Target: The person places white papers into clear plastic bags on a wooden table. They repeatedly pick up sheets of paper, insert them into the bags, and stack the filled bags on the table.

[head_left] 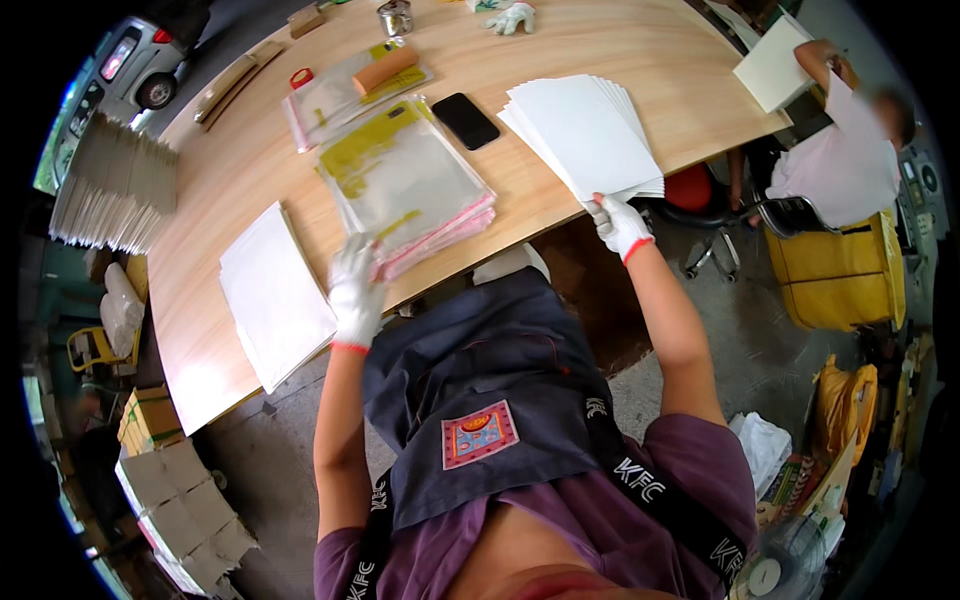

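Observation:
My right hand (622, 226), in a white glove with a red cuff, pinches the near corner of a fanned stack of white sheets (585, 130) at the table's front edge. My left hand (356, 288), gloved the same way, is smeared by motion. It is between a pile of clear plastic bags (405, 180) with yellow-green print and pink edges, and a second stack of white sheets (277, 300). Its fingers overlap the bags' near left corner; whether they grip anything is unclear.
On the wooden table (215, 190) lie a black phone (466, 121), more bags (335, 95) under a brown roll (386, 72), a metal cup (395, 17) and a spare glove (512, 17). A tall stack (115, 190) stands left. Another person (840, 150) sits at the right, holding a pale board (775, 65).

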`<action>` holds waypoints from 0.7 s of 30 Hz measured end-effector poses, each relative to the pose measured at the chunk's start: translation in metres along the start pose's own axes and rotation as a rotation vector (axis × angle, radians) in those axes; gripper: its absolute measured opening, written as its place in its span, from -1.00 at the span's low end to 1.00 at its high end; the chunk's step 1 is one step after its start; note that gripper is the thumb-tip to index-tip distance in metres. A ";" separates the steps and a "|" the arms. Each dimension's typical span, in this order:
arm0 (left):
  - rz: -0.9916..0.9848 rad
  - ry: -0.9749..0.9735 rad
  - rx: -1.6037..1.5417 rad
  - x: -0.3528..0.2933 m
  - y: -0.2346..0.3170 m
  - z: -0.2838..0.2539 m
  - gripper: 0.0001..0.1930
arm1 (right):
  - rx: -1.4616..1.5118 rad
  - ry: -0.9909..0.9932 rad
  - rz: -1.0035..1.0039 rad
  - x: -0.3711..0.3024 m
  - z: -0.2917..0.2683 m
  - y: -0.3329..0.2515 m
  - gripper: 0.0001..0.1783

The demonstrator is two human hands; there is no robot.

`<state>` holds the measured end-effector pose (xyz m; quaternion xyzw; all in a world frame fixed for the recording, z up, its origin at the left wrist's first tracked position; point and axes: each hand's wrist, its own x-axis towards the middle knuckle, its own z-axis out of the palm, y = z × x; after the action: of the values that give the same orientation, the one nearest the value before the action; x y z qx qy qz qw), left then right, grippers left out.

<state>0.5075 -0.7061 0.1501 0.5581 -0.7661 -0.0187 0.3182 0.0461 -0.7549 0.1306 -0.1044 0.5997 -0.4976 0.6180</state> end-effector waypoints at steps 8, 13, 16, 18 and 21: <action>-0.104 -0.535 0.404 0.059 0.042 0.030 -0.66 | 0.172 -0.099 0.073 -0.021 -0.049 0.029 -0.79; -0.125 -0.512 0.434 0.068 0.025 0.034 -0.67 | 0.244 -0.104 -0.408 -0.033 -0.077 0.015 -0.90; -0.074 -0.384 0.080 0.057 -0.018 0.041 -0.66 | 0.330 -0.161 -0.397 -0.070 -0.050 0.012 -0.66; -0.112 -0.347 -0.047 0.055 -0.015 0.037 -0.65 | 0.244 -0.250 -0.301 -0.108 -0.032 0.012 -0.55; -0.139 -0.338 -0.142 0.050 -0.012 0.032 -0.63 | 0.078 -0.293 -0.133 -0.147 -0.003 0.027 -0.51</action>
<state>0.4928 -0.7645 0.1436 0.5747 -0.7651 -0.1878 0.2216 0.0885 -0.6318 0.2035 -0.1911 0.4750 -0.5398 0.6682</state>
